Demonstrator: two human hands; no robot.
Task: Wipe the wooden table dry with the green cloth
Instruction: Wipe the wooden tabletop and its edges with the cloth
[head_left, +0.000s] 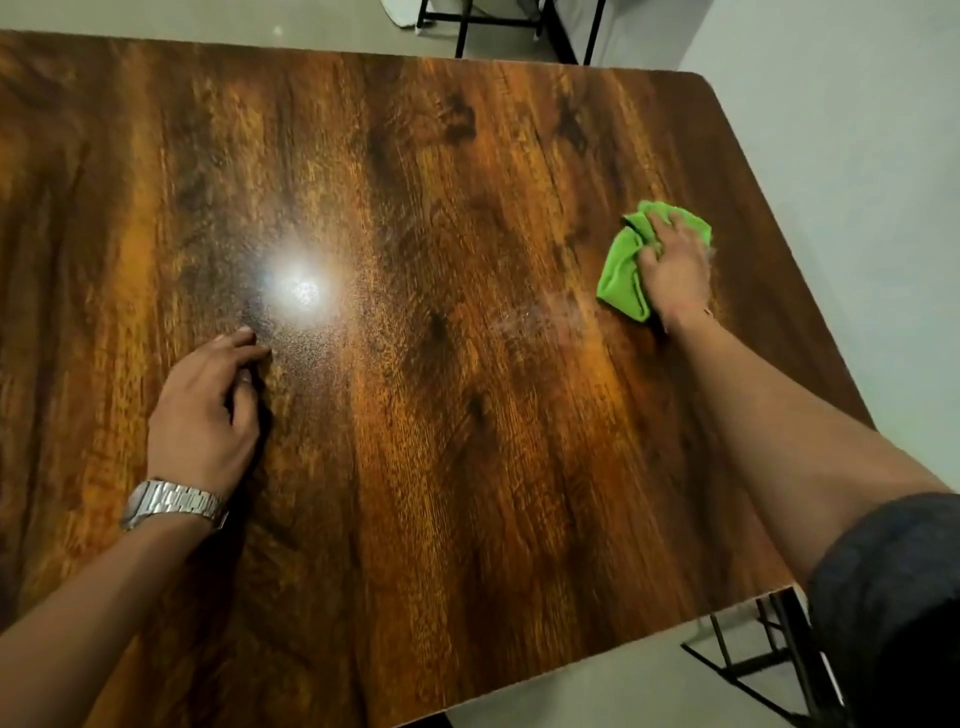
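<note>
Right hand (675, 270) fingers (662, 226) clamp the bunched green cloth (621, 275) against the wooden surface (467, 415), near its far right edge. Left hand (205, 410) fingers (244, 340) rest loosely curled, holding nothing, on the surface, well apart from the cloth.

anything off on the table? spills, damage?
No damage visible. A pale hazy smear sits on the wooden table just left of the green cloth under the right hand, likely leftover moisture. The bright spot looks like lamp glare.
</note>
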